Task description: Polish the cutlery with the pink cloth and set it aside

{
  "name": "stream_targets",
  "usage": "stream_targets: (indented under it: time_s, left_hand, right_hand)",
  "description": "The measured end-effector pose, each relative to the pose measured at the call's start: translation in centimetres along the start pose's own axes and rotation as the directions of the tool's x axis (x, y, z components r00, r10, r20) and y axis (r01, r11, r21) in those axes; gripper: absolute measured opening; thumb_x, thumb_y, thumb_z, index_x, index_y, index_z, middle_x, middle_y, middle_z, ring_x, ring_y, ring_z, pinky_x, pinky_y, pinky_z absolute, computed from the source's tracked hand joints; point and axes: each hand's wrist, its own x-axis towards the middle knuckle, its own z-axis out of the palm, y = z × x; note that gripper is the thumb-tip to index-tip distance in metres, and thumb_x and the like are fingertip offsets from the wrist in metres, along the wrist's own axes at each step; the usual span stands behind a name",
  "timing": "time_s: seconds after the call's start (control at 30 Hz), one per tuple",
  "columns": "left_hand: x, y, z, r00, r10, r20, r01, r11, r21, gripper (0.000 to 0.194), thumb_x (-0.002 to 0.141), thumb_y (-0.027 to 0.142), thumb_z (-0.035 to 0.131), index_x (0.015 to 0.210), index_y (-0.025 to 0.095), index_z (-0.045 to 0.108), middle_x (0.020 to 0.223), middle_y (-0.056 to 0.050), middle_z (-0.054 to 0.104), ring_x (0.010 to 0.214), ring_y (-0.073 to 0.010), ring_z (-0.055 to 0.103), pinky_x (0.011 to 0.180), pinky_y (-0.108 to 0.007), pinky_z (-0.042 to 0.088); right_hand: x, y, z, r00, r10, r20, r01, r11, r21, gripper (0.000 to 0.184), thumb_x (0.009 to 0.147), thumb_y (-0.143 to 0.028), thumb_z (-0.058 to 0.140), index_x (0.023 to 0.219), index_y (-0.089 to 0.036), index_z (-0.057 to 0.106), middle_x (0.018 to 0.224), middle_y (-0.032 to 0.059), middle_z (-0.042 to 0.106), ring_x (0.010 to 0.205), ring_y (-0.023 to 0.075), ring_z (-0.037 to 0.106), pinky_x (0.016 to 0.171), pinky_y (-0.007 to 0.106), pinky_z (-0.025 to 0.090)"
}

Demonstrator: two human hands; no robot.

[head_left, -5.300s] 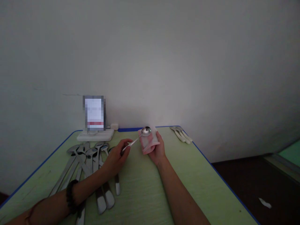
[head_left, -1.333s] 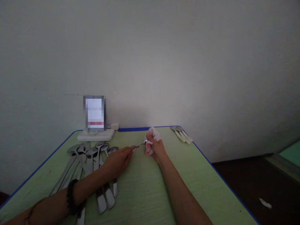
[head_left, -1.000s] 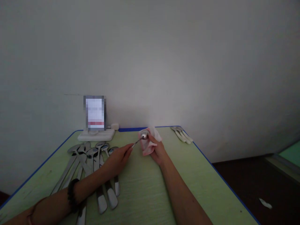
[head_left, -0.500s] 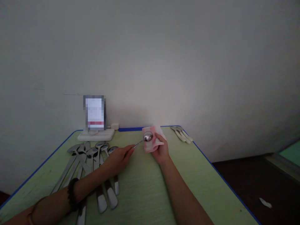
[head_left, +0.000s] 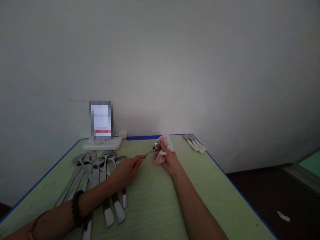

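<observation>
My left hand (head_left: pixel 128 170) is closed round the handle of a metal spoon (head_left: pixel 156 145), whose bowl points away to the right. In my right hand (head_left: pixel 170 159) is a pink and white cloth (head_left: pixel 160 158), bunched behind and around the spoon's bowl. My right thumb presses near the bowl's edge. Beneath and left of my left forearm lies a pile of several metal spoons (head_left: pixel 98 162), their handles toward me; my arm hides part of them.
A lit, blurred screen (head_left: pixel 101 120) stands on a white base (head_left: pixel 102 144) at the back left, beside a small white block (head_left: pixel 122 135). Several white-handled utensils (head_left: pixel 193 144) lie at the back right. The green table (head_left: pixel 152 206) has a blue edge; a wall rises behind.
Over these seconds the cloth has been opened out flat behind the spoon and bunched round its bowl by turns. Since half a second ago, my right hand has closed in on the bowl.
</observation>
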Motion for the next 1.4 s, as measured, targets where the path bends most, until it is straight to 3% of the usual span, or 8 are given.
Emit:
stream_targets:
  time_s: [0.13, 0.3, 0.47, 0.7, 0.9, 1.03, 1.2, 1.4]
  left_hand:
    - [-0.04, 0.15, 0.07, 1.0, -0.01, -0.016, 0.01, 0.999, -0.035, 0.039, 0.091, 0.036, 0.027, 0.112, 0.02, 0.056, 0.085, -0.004, 0.07, 0.072, -0.0187, 0.065, 0.066, -0.026, 0.045]
    - [-0.13, 0.2, 0.3, 0.999, -0.013, -0.046, 0.01, 0.998, -0.069, 0.043, 0.087, 0.033, 0.036, 0.128, 0.02, 0.037, 0.079, -0.001, 0.066, 0.066, -0.0165, 0.062, 0.062, -0.025, 0.044]
    - [-0.18, 0.01, 0.37, 1.0, -0.007, 0.01, 0.007, 1.0, -0.01, 0.035, 0.09, 0.035, 0.031, 0.119, 0.023, 0.045, 0.091, -0.004, 0.068, 0.079, -0.0194, 0.064, 0.068, -0.026, 0.045]
    - [-0.15, -0.1, 0.4, 0.998, -0.034, 0.061, 0.028, 0.994, 0.101, 0.033, 0.092, 0.035, 0.027, 0.11, 0.023, 0.051, 0.083, -0.005, 0.068, 0.076, -0.0206, 0.065, 0.064, -0.026, 0.042]
    - [-0.47, 0.36, 0.17, 0.996, -0.062, 0.059, 0.055, 0.991, 0.121, 0.041, 0.09, 0.031, 0.031, 0.13, 0.025, 0.034, 0.071, -0.001, 0.066, 0.064, -0.0197, 0.064, 0.059, -0.025, 0.04]
    - [-0.37, 0.19, 0.08, 0.998, -0.044, 0.052, 0.039, 0.994, 0.097, 0.043, 0.091, 0.034, 0.028, 0.133, 0.026, 0.032, 0.072, -0.002, 0.066, 0.068, -0.0198, 0.064, 0.062, -0.025, 0.041]
    - [-0.27, 0.13, 0.16, 0.997, -0.042, 0.057, 0.034, 0.989, 0.142, 0.047, 0.091, 0.034, 0.028, 0.137, 0.026, 0.028, 0.077, -0.003, 0.068, 0.069, -0.0206, 0.065, 0.063, -0.026, 0.042]
    - [-0.41, 0.26, 0.28, 0.997, -0.05, 0.055, 0.035, 0.97, 0.241, 0.05, 0.09, 0.03, 0.031, 0.139, 0.024, 0.027, 0.072, -0.004, 0.068, 0.065, -0.0197, 0.064, 0.06, -0.025, 0.041]
  right_hand:
    - [0.08, 0.05, -0.02, 0.998, 0.023, -0.052, -0.022, 1.0, 0.016, 0.024, 0.06, -0.029, 0.075, 0.076, -0.019, 0.06, 0.062, -0.0047, 0.064, 0.05, 0.0073, 0.055, 0.048, 0.018, 0.044]
    - [0.33, 0.15, -0.24, 0.989, 0.002, -0.145, 0.005, 0.999, 0.049, 0.025, 0.06, -0.029, 0.075, 0.073, -0.02, 0.056, 0.056, -0.0059, 0.061, 0.046, 0.009, 0.053, 0.043, 0.02, 0.042]
    - [0.48, 0.2, -0.31, 0.971, -0.051, -0.233, 0.062, 0.997, 0.041, 0.023, 0.061, -0.028, 0.074, 0.07, -0.019, 0.055, 0.052, -0.0063, 0.058, 0.044, 0.0085, 0.052, 0.043, 0.02, 0.043]
    - [0.49, 0.23, -0.22, 0.989, -0.01, -0.149, 0.021, 0.997, 0.071, 0.016, 0.063, -0.02, 0.07, 0.071, -0.018, 0.056, 0.058, -0.0061, 0.06, 0.047, 0.0079, 0.053, 0.045, 0.02, 0.046]
    - [0.48, -0.13, 0.03, 0.979, 0.1, -0.18, -0.075, 0.988, 0.138, 0.007, 0.066, -0.017, 0.061, 0.063, -0.017, 0.054, 0.05, -0.005, 0.059, 0.043, 0.0084, 0.051, 0.043, 0.021, 0.045]
    - [0.51, -0.17, -0.07, 0.974, 0.136, -0.18, -0.117, 0.987, 0.112, 0.004, 0.067, -0.015, 0.054, 0.064, -0.015, 0.057, 0.051, -0.0025, 0.061, 0.045, 0.0098, 0.054, 0.046, 0.021, 0.046]
    - [0.53, 0.13, -0.23, 0.981, 0.085, -0.172, -0.077, 0.996, 0.053, 0.004, 0.063, -0.013, 0.058, 0.066, -0.014, 0.058, 0.055, -0.0034, 0.062, 0.048, 0.0089, 0.055, 0.049, 0.02, 0.045]
    - [0.09, 0.42, 0.18, 0.988, -0.034, -0.153, 0.028, 0.999, -0.044, 0.02, 0.058, -0.017, 0.072, 0.073, -0.015, 0.06, 0.06, -0.004, 0.063, 0.05, 0.0081, 0.055, 0.05, 0.02, 0.045]
